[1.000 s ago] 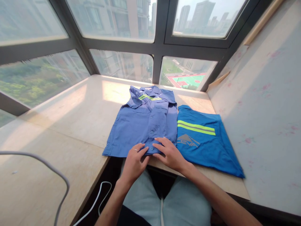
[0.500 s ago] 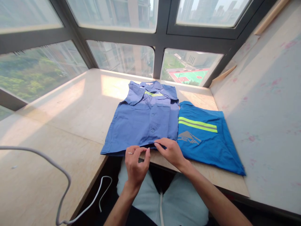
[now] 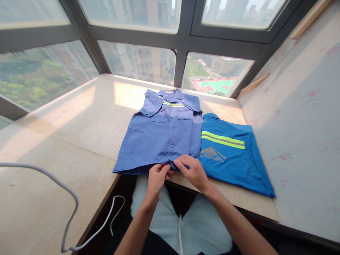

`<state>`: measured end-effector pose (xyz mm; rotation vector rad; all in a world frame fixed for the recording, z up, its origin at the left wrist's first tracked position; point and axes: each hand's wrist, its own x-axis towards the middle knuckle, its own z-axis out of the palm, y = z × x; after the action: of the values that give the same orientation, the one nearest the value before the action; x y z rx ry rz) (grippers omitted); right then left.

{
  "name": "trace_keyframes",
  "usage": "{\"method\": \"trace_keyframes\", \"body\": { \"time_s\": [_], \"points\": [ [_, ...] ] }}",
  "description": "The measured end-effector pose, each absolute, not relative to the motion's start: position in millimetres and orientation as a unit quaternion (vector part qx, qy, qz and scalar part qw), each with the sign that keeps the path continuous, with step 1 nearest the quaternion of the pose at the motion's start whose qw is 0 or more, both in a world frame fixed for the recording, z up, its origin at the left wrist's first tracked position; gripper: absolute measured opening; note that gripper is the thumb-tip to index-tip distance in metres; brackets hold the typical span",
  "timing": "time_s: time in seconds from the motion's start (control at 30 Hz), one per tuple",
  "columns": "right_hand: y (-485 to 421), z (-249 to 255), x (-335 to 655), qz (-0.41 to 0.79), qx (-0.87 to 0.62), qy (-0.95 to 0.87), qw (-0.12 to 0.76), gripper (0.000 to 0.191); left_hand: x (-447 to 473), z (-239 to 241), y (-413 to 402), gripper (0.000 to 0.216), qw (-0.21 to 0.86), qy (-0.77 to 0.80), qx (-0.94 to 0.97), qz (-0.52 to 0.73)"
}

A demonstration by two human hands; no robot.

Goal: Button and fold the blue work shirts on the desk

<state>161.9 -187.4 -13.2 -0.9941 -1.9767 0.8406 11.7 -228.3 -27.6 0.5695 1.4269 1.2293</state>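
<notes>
A blue-purple work shirt point(image 3: 148, 141) with a buttoned front and a yellow reflective stripe lies spread out, collar toward the window and hem toward me. My left hand point(image 3: 157, 179) pinches the hem near the front placket, slightly left of the right hand. Just beside it, my right hand point(image 3: 192, 171) also grips the hem between thumb and fingers, raising a small fold there. To the right lies a folded brighter blue shirt point(image 3: 225, 163) with a yellow and grey stripe and a grey logo.
Both shirts lie on a pale wide sill point(image 3: 87, 134) below large windows with dark frames point(image 3: 183, 46). A white cable point(image 3: 67, 189) loops over the sill's left front edge. On the right rises a flowered wall point(image 3: 300, 141). My legs are below the front edge.
My left hand has moved right and up to the hem, and its fingers have closed on the cloth. The right hand stays on the hem, where the fabric is now bunched.
</notes>
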Motion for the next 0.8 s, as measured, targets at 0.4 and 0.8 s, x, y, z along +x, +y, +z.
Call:
{"method": "trace_keyframes", "body": {
  "time_s": [0.4,0.8],
  "points": [
    [-183,-10,159,0.26,-0.449,-0.768,0.375,0.018,19,-25,-229,0.025,0.496,0.607,0.308,0.54],
    [-181,-15,160,0.316,-0.437,-0.761,0.359,0.019,27,-23,-222,0.037,0.499,0.603,0.332,0.527]
  ]
}}
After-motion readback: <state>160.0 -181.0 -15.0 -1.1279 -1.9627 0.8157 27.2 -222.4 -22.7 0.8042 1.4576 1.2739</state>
